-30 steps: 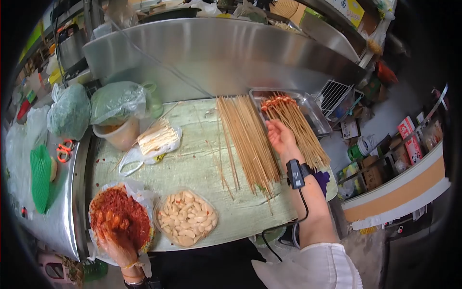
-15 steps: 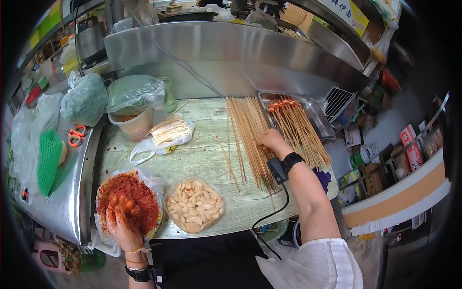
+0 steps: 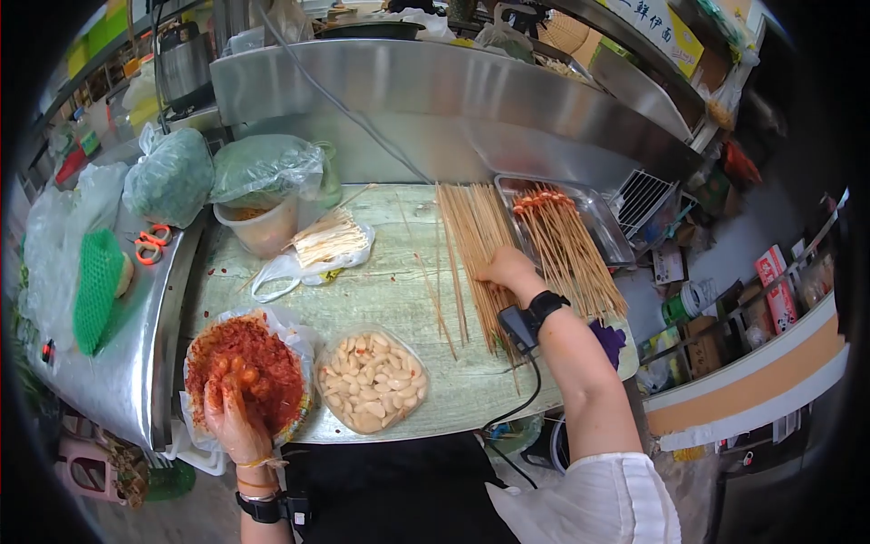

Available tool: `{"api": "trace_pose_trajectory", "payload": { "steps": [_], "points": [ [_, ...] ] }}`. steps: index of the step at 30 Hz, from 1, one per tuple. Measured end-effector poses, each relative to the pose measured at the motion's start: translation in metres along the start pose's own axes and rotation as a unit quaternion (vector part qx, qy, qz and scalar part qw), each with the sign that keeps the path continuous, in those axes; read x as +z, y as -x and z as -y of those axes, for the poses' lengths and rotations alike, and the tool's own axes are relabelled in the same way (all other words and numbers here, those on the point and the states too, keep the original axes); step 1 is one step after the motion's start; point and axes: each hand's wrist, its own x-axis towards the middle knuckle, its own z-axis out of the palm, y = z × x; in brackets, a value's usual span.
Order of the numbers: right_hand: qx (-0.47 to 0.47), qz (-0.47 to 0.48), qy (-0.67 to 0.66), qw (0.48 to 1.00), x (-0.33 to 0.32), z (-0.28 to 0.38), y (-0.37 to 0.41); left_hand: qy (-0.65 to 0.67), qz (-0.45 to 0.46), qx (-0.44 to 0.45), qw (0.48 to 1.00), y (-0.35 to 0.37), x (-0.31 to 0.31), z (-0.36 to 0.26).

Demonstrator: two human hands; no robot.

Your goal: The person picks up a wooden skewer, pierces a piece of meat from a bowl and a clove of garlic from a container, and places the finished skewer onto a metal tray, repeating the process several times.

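My left hand (image 3: pixel 241 422) is in a lined bowl of red chili paste (image 3: pixel 276 349), palm up. Its fingers are curled and smeared red around orange-red lumps that I cannot clearly make out. On the right, my right hand (image 3: pixel 509 272) rests on a row of bare bamboo skewers (image 3: pixel 473 236), fingertips pinched together at the sticks. Close to the left hand sits a clear tub of pale, clove-shaped pieces (image 3: pixel 372 381). Beyond the right hand, a metal tray (image 3: pixel 609 222) carries skewers tipped with red-coated pieces (image 3: pixel 544 201).
White enoki-like strands (image 3: pixel 333 240) lie on a plastic bag. Behind them stands a plastic tub (image 3: pixel 263 231) under a bag of greens (image 3: pixel 267 170). Orange-handled scissors (image 3: pixel 152 243) and a green net (image 3: pixel 98 290) lie on the left steel counter. A purple cloth (image 3: pixel 609 343) lies at the right edge.
The whole view has shifted slightly. My right hand has slid a little toward the left along the bare skewers. My left hand stays in the chili paste, with its fingers slightly moved.
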Motion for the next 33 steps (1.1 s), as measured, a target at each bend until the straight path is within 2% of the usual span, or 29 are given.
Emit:
{"api": "trace_pose_trajectory", "payload": {
  "steps": [2,4,8,10,14,16,17,19,20,22,23,27,29,30,32,33],
  "points": [
    [0.001,-0.027,0.032,0.999,0.018,-0.013,-0.024,-0.009,0.000,0.005,1.000,-0.001,-0.002,0.002],
    [-0.006,0.038,-0.069,0.997,0.022,-0.024,-0.034,-0.017,0.000,0.007,1.000,-0.001,-0.002,0.001],
    [-0.002,0.043,-0.142,0.989,-0.004,-0.013,-0.004,0.000,0.001,-0.007,1.000,0.000,0.002,-0.002],
    [0.019,0.042,-0.235,0.971,-0.008,-0.017,0.001,0.004,0.002,-0.010,1.000,0.001,0.002,-0.002],
    [-0.012,0.044,-0.240,0.970,-0.019,-0.030,0.000,-0.001,-0.010,-0.009,1.000,0.001,0.002,-0.003],
    [-0.047,0.033,-0.344,0.937,-0.033,-0.021,0.016,-0.003,-0.011,-0.017,1.000,0.001,0.003,-0.004],
    [-0.047,0.040,-0.343,0.937,-0.036,-0.014,0.026,0.000,-0.010,-0.017,1.000,0.001,0.003,-0.005],
    [-0.112,0.004,-0.559,0.822,-0.042,0.002,0.049,0.007,-0.007,-0.016,1.000,0.000,-0.002,-0.002],
    [-0.110,0.014,-0.560,0.821,-0.041,0.013,0.061,0.000,-0.014,-0.016,1.000,-0.001,-0.003,0.000],
    [-0.152,-0.028,-0.620,0.769,-0.029,0.042,0.090,-0.009,0.006,-0.016,1.000,-0.003,-0.004,0.000],
    [-0.164,-0.033,-0.628,0.760,-0.022,0.055,0.102,-0.032,-0.001,0.000,0.999,-0.004,-0.006,0.002],
    [-0.216,-0.007,-0.637,0.740,0.022,0.089,0.138,0.015,0.013,-0.008,1.000,-0.003,-0.007,0.003],
    [-0.259,-0.011,-0.584,0.769,0.046,0.103,0.158,0.065,0.009,-0.011,0.998,-0.005,-0.008,-0.002],
    [-0.261,0.001,-0.590,0.764,0.056,0.106,0.164,0.053,0.002,-0.004,0.999,-0.007,-0.010,-0.009],
    [-0.322,0.037,-0.477,0.817,0.072,0.109,0.170,0.056,-0.008,0.017,0.998,-0.013,-0.015,-0.031],
    [-0.332,0.052,-0.487,0.806,0.082,0.121,0.168,0.040,-0.018,0.030,0.999,-0.014,-0.026,-0.043]
  ]
}}
